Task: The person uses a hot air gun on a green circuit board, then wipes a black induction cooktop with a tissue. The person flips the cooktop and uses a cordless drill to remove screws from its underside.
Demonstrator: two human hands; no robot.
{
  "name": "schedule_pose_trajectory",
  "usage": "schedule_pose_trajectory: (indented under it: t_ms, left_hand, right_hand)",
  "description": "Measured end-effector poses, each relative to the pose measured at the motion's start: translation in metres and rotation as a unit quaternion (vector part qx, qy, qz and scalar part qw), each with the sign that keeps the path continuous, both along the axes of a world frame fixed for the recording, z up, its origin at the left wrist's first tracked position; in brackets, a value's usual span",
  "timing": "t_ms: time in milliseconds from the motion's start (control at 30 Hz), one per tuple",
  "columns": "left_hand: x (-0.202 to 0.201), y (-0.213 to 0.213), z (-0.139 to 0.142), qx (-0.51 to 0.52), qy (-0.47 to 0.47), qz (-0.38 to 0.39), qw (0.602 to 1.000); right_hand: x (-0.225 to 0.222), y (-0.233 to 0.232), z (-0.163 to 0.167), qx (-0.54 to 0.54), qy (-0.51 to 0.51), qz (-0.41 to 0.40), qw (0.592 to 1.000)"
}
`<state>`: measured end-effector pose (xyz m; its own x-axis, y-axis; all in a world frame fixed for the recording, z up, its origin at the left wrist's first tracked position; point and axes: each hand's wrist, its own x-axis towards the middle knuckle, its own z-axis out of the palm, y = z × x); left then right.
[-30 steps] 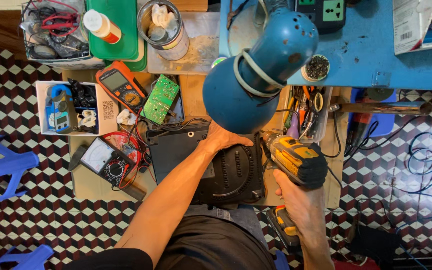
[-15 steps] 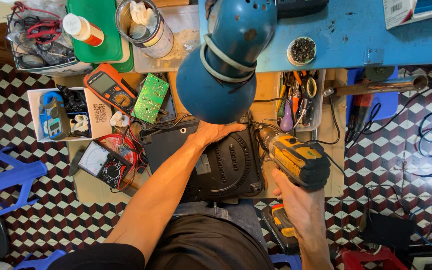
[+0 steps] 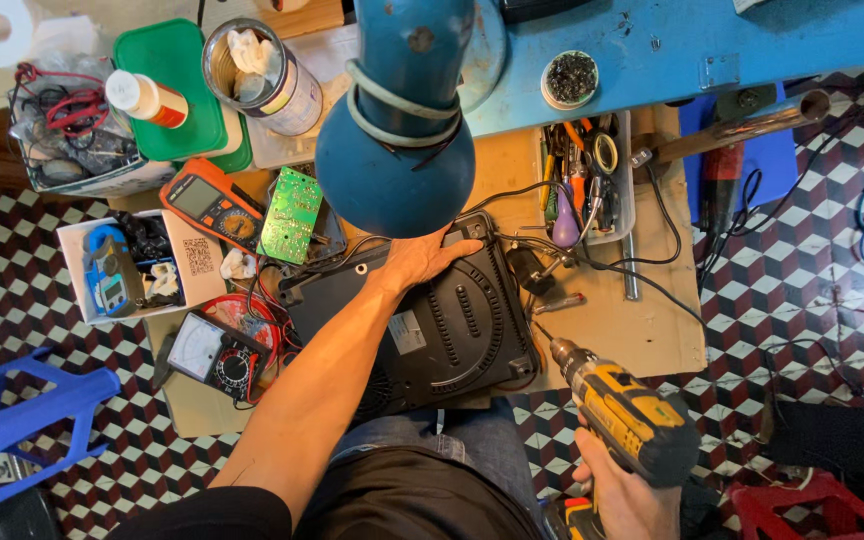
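My left hand [image 3: 422, 258] lies flat on the far edge of a black flat appliance [image 3: 452, 335] turned underside up on the low wooden bench [image 3: 642, 335]. My right hand [image 3: 624, 498] grips the handle of a yellow and black cordless drill [image 3: 624, 410], held off the bench's near right corner with its bit pointing up-left toward the appliance's right edge. The bit tip is close to the appliance but apart from it. A blue desk lamp [image 3: 397, 150] hangs over the bench and hides part of the appliance's far side.
A green circuit board [image 3: 290, 214], an orange multimeter [image 3: 214, 203] and an analogue meter [image 3: 214, 358] lie left. A clear tray of hand tools [image 3: 592, 175] sits right of the lamp. A blue plastic stool [image 3: 22, 420] stands on the checkered floor at left; cables trail at right.
My right hand has pulled the drill back and down, away from the appliance to the bench's near right corner. The view has shifted; my left hand stays on the appliance.
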<state>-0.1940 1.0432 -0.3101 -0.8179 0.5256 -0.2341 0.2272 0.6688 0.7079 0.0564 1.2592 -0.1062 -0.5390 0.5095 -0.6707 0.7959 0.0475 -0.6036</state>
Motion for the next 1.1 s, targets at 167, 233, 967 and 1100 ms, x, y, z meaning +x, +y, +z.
schedule_pose_trajectory:
  t_ms: [167,233,967,1100]
  left_hand:
    - [-0.002,-0.004,-0.013,-0.041,-0.034,-0.016,0.998]
    - [-0.004,-0.004,-0.014,-0.053,-0.051,-0.016,0.997]
    - [0.005,-0.011,0.006,-0.043,-0.117,0.008,0.992]
    - [0.01,-0.021,-0.005,0.004,0.013,-0.006,1.0]
  right_hand:
    - [0.048,0.012,-0.038,0.032,0.049,0.139,0.989]
    - [0.065,0.022,-0.054,0.113,0.149,0.277,0.943]
    - [0.048,-0.008,-0.025,0.0,-0.037,-0.038,0.999]
    - [0.053,-0.024,0.003,0.042,-0.15,-0.007,0.988]
